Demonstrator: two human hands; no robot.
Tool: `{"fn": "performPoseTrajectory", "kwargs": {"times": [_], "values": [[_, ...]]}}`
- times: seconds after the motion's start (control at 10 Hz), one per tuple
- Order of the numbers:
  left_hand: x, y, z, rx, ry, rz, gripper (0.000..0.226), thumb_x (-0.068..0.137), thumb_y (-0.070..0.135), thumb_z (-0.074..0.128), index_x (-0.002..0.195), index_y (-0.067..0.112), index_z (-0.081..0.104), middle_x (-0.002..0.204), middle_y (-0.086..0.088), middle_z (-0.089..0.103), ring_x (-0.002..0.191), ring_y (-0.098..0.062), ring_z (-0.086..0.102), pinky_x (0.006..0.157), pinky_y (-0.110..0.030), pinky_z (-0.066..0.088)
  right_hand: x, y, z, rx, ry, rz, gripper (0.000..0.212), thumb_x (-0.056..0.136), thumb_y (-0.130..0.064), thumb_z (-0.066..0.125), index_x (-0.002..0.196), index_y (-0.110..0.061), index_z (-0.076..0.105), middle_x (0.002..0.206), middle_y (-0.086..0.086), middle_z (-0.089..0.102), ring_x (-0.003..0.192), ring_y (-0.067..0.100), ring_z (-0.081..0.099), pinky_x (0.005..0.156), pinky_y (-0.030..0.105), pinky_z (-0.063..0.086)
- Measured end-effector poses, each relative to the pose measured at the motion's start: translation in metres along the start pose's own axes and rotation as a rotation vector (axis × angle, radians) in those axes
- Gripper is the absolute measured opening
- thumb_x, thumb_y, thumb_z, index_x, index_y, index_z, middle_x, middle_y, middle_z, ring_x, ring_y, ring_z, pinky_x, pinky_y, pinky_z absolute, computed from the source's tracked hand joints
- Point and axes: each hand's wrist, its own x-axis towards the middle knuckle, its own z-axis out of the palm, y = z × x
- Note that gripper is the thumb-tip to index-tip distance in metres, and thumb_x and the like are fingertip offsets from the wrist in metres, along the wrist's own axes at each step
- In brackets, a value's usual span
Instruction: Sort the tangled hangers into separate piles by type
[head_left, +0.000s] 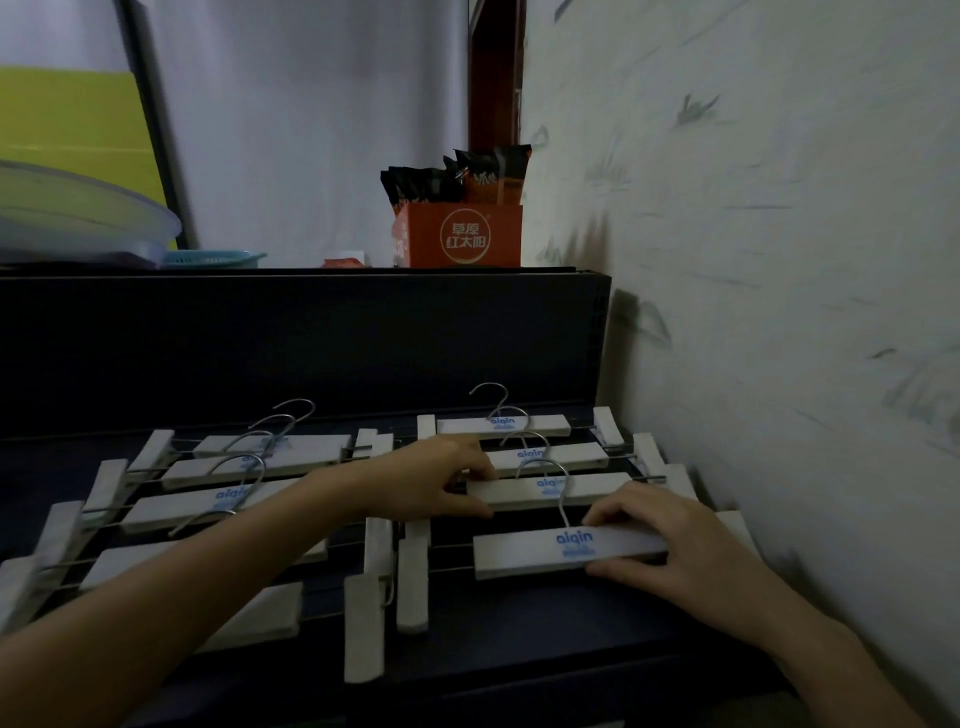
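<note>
Head view. Dark surface (519, 649) butts against the patterned wall (779, 260), with a bare strip along its near edge. White clip hangers lie in two columns, one beside the wall, the other column (234, 467) well away from it. Right hand (691, 540) pinches the front hanger (524, 556) of the column beside the wall. Left hand (441, 478) grips the next hanger (597, 488) by its end away from the wall. Orange box (462, 239) stands against the wall and holds dark sachets (441, 182), probably food.

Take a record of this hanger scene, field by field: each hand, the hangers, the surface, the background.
left hand: grips left end of second hanger in right row
right hand: grips right end of nearest hanger in right row
hanger type: white bars with clips and metal hooks
layout: two rows lying flat; left row untouched
surface: dark top
background: orange box on the ledge behind
</note>
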Motion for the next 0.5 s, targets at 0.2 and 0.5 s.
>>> {"fn": "performPoseTrajectory", "kwargs": {"times": [0.2,0.5], "values": [[-0.005,0.003,-0.002,0.021,0.010,-0.014,0.037,0.088,0.043,0.053,0.119,0.023,0.056,0.106,0.007,0.048,0.091,-0.004,0.042,0.078,-0.012,0.037,0.003,0.002,0.000,0.000,0.003,-0.022,0.026,0.075,-0.045,0.069,0.097,-0.041,0.057,0.100,-0.025,0.058,0.101,-0.005,0.053,0.085,0.015,0.043],[-0.080,-0.004,-0.038,0.043,0.471,-0.157,0.020,0.087,0.039,0.052,0.101,0.029,0.063,0.089,0.021,0.053,0.084,0.003,0.052,0.075,-0.017,0.045,0.004,-0.009,-0.013,0.113,0.038,-0.011,0.056,0.060,-0.083,0.048,0.100,-0.046,0.058,0.113,-0.031,0.055,0.104,-0.010,0.054,0.086,0.005,0.039]]}}
